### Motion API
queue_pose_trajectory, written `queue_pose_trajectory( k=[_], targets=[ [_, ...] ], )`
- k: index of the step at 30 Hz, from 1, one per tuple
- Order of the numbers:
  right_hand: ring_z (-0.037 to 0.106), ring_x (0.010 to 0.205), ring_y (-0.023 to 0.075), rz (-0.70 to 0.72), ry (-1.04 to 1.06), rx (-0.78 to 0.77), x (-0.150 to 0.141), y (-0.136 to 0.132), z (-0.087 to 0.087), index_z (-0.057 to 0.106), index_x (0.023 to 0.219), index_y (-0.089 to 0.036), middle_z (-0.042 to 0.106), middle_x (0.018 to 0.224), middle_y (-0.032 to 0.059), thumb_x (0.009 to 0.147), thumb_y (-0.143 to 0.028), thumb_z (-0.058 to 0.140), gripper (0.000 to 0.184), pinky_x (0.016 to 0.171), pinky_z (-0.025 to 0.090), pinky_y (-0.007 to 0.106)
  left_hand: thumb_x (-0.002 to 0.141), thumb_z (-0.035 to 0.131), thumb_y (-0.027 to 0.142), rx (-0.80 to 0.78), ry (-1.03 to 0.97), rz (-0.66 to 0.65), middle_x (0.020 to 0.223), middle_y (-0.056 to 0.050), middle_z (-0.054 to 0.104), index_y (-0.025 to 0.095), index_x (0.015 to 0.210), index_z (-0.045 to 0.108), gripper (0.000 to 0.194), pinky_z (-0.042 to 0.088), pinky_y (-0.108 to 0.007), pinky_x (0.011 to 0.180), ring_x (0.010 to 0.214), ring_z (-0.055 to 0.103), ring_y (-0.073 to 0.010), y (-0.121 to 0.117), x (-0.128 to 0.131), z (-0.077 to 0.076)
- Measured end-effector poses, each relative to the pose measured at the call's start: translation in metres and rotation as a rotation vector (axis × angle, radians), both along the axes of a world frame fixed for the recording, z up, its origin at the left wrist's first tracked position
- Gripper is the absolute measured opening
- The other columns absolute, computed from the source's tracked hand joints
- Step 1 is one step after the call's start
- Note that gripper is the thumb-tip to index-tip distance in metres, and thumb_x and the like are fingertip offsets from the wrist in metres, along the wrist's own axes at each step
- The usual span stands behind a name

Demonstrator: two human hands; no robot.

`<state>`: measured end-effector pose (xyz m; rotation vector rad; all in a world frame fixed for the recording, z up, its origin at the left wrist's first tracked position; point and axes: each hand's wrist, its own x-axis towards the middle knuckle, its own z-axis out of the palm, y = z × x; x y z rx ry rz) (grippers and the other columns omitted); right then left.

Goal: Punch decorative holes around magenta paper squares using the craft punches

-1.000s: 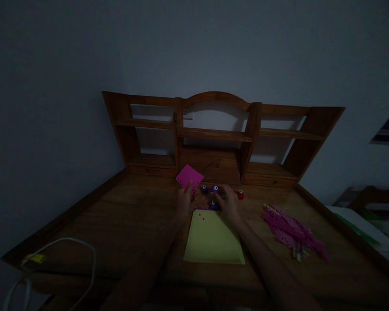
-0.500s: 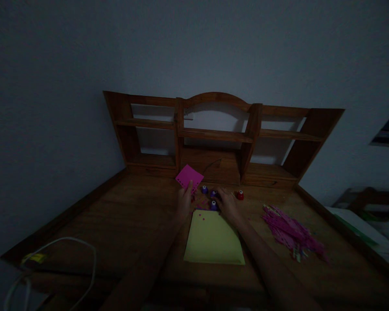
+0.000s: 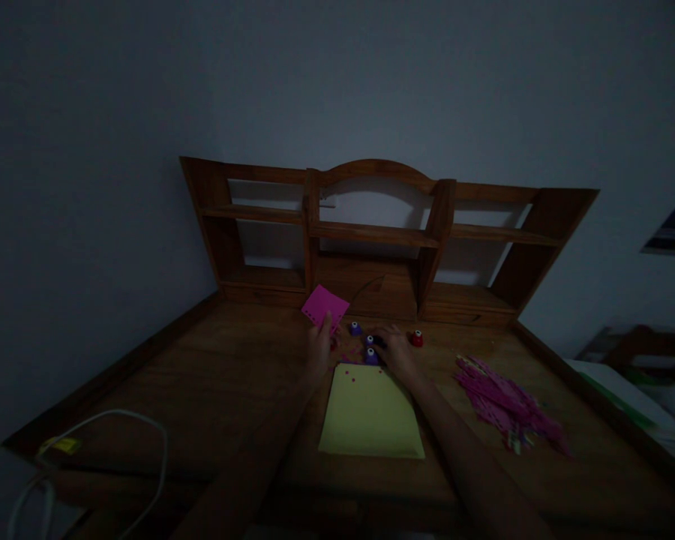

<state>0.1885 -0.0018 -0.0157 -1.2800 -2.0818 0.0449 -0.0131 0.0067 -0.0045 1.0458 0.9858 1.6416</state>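
Between thumb and fingers, my left hand (image 3: 319,346) grips a pink sheet of paper (image 3: 325,306) with small holes along its lower edge. My right hand (image 3: 394,351) is curled around a small purple paper punch (image 3: 370,341), its fingertips partly hidden. Just in front of that one is another purple punch (image 3: 371,358), and a third purple punch (image 3: 355,328) stands farther back. Tiny pink paper bits lie between my hands. Nearer to me is a stack of pale yellow paper (image 3: 372,416) with a few pink dots on its far part.
A red punch (image 3: 417,338) stands right of my right hand. Farther right lies a heap of pink strips (image 3: 503,401). A wooden shelf unit (image 3: 374,234) backs the desk (image 3: 225,375). A white cable (image 3: 160,450) loops over the front left edge. The room is dim.
My right hand has moved slightly down with the purple punch, which now sits close behind the front one. The pink paper has shifted a little left in my left hand.
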Motion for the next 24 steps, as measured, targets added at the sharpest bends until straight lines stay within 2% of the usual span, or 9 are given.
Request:
queue_pose_trajectory(
  k=[5, 10, 14, 20, 24],
  targets=[
    [0.053, 0.105, 0.0232, 0.002, 0.002, -0.004, 0.001, 0.003, -0.003, 0.067, 0.107, -0.022, 0.067, 0.107, 0.0071, 0.082, -0.012, 0.065, 0.027, 0.090, 0.040, 0.035, 0.076, 0.057, 0.067, -0.020, -0.082, 0.068, 0.053, 0.000, 0.056, 0.014, 0.066, 0.058, 0.054, 0.032, -0.021, 0.039, 0.036, 0.044, -0.0078, -0.001, -0.003, 0.006],
    [0.054, 0.101, 0.0227, -0.045, 0.006, -0.038, 0.000, 0.001, -0.004, 0.068, 0.108, -0.024, 0.066, 0.103, 0.0067, 0.084, -0.015, 0.064, 0.026, 0.087, 0.041, 0.034, 0.070, 0.064, 0.064, -0.087, -0.199, 0.132, 0.053, 0.001, 0.056, 0.014, 0.068, 0.058, 0.051, 0.035, -0.021, 0.040, 0.038, 0.047, -0.0086, 0.003, -0.008, 0.003],
    [0.054, 0.101, 0.0229, -0.030, -0.026, -0.013, -0.003, -0.003, -0.001, 0.067, 0.107, -0.023, 0.067, 0.103, 0.0064, 0.085, -0.016, 0.062, 0.023, 0.089, 0.039, 0.034, 0.068, 0.066, 0.062, -0.143, -0.203, 0.133, 0.053, 0.000, 0.056, 0.013, 0.066, 0.059, 0.050, 0.033, -0.020, 0.039, 0.036, 0.046, -0.0081, 0.004, -0.009, 0.002],
    [0.050, 0.102, 0.0241, -0.037, -0.070, 0.035, -0.009, -0.010, 0.010, 0.065, 0.103, -0.022, 0.066, 0.105, 0.0067, 0.091, -0.020, 0.055, 0.016, 0.090, 0.037, 0.036, 0.068, 0.071, 0.054, -0.178, -0.244, 0.201, 0.051, 0.002, 0.055, 0.014, 0.070, 0.061, 0.041, 0.036, -0.021, 0.041, 0.038, 0.044, -0.0079, 0.000, -0.008, 0.010],
    [0.049, 0.102, 0.0248, -0.053, -0.038, 0.091, -0.011, -0.014, 0.015, 0.064, 0.103, -0.020, 0.063, 0.102, 0.0085, 0.093, -0.020, 0.048, 0.019, 0.090, 0.038, 0.037, 0.072, 0.069, 0.050, -0.194, -0.213, 0.252, 0.048, 0.003, 0.051, 0.016, 0.070, 0.061, 0.035, 0.037, -0.022, 0.045, 0.043, 0.047, -0.0099, 0.007, -0.011, 0.001]
  ],
)
